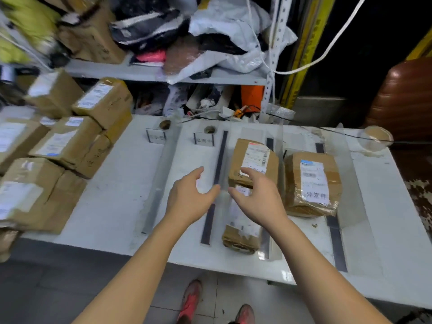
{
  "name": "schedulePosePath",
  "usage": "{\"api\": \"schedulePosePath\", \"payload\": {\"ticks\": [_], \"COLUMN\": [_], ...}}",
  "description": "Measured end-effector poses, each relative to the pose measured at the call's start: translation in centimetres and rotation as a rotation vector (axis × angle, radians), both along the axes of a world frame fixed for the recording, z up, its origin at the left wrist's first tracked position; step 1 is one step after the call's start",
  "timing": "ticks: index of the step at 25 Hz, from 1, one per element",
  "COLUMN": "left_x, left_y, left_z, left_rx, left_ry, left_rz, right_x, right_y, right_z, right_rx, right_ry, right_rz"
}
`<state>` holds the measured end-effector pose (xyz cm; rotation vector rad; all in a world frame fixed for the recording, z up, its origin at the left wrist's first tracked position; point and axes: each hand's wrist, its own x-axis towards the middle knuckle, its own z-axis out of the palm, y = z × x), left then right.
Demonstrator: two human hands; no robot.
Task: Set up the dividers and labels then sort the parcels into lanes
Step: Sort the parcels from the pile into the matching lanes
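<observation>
The left hand (pixel 189 197) and right hand (pixel 257 198) are hovering either side of the dark divider strip (pixel 221 157), fingers spread, loosely curved.

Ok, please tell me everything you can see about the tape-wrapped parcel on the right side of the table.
The parcel is a wrinkled brown cardboard box wrapped in shiny clear tape. Its white top label has a blue strip, barcodes and dark handwritten characters at the near end. It lies flat on the white table, apart from the box on its left, and hides the middle of a dark divider strip. Nothing rests on it.
</observation>
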<state>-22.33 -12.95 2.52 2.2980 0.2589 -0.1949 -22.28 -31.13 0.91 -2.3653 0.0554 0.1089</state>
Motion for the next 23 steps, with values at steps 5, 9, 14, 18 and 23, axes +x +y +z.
{"api": "schedulePosePath", "payload": {"ticks": [5,9,14,18,23], "left_x": [0.3,0.0,-0.9,-0.7,0.8], "left_y": [10.5,20.8,34.6,45.4,54.2], "left_z": [3.8,6.1,7.9,7.9,7.1], "left_rx": [0.317,0.463,0.513,0.551,0.572], "left_ry": [-0.138,-0.193,-0.238,-0.212,-0.16], "left_rz": [-0.037,0.001,0.077,0.087,0.112], "right_x": [3.4,4.8,5.6,6.3,9.1], "right_y": [8.3,17.2,30.0,39.8,48.2], "right_z": [3.2,5.0,6.6,7.1,6.7], "right_rx": [-0.309,-0.391,-0.419,-0.403,-0.372], "right_ry": [-0.108,-0.135,-0.175,-0.18,-0.166], "right_rz": [0.274,0.371,0.42,0.45,0.475]}}
